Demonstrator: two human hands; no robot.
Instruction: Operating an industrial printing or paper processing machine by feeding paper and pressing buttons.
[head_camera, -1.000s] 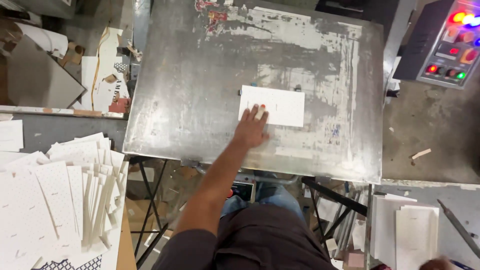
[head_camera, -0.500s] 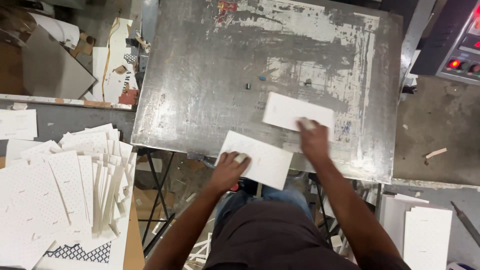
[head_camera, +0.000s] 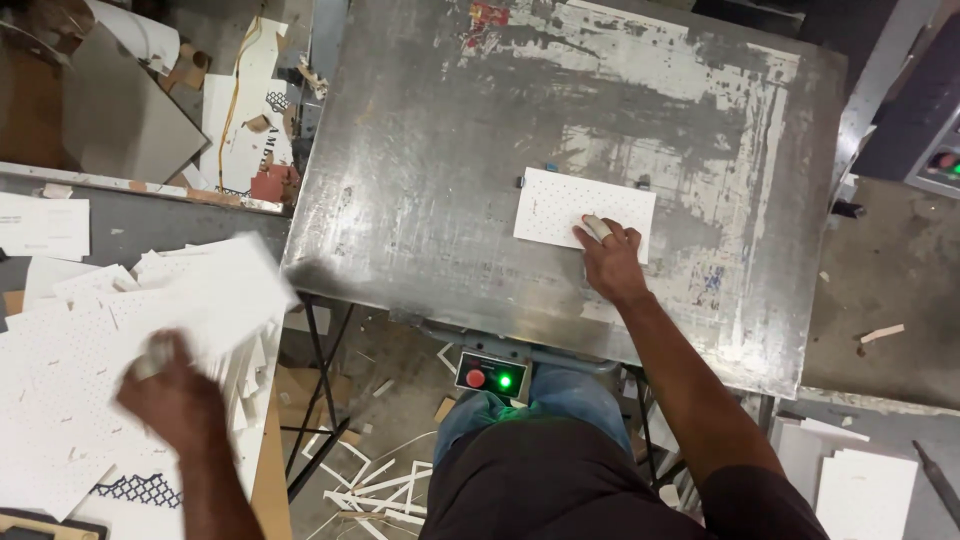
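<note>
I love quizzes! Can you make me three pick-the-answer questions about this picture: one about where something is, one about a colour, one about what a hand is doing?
1. Where is the dotted white card?
A on the metal table
B on the floor
C in a box

2. What colour is the lit lamp on the small control box?
A blue
B green
C yellow

3. What is the right hand doing?
A waving
B holding a cup
C pressing on the card

Answers: 1 A, it lies flat on the metal table. 2 B, it glows green beside a red button. 3 C, its fingers rest on the card.
</note>
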